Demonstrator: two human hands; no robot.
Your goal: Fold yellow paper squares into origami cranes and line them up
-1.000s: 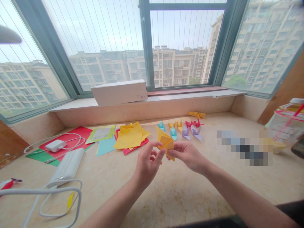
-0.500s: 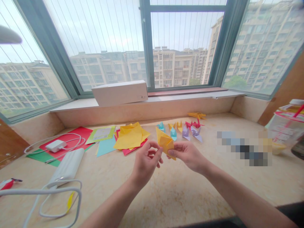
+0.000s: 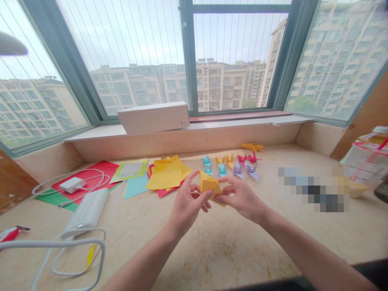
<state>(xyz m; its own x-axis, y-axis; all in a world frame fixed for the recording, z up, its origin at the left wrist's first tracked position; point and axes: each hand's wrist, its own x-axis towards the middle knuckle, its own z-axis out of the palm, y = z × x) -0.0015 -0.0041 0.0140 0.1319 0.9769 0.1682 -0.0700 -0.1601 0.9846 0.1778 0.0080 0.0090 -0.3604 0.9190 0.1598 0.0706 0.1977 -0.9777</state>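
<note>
A partly folded piece of yellow origami paper is held up over the counter between my two hands. My left hand grips its left side, thumb on the front face and index finger up at the top corner. My right hand pinches the lower right edge between thumb and fingers. Just behind stand small folded paper cranes: blue ones, purple ones, red ones and yellow ones. To the left lies a stack of yellow paper sheets.
Red sheets, a light blue sheet and a green-edged packet lie left. Nearer are a white power bank, a charger and a cable. A white box rests on the sill; a plastic cup stands right.
The left index finger has risen to the paper's top corner and the left thumb has moved onto its front. The yellow paper is turned slightly and its flaps sit closer together.
</note>
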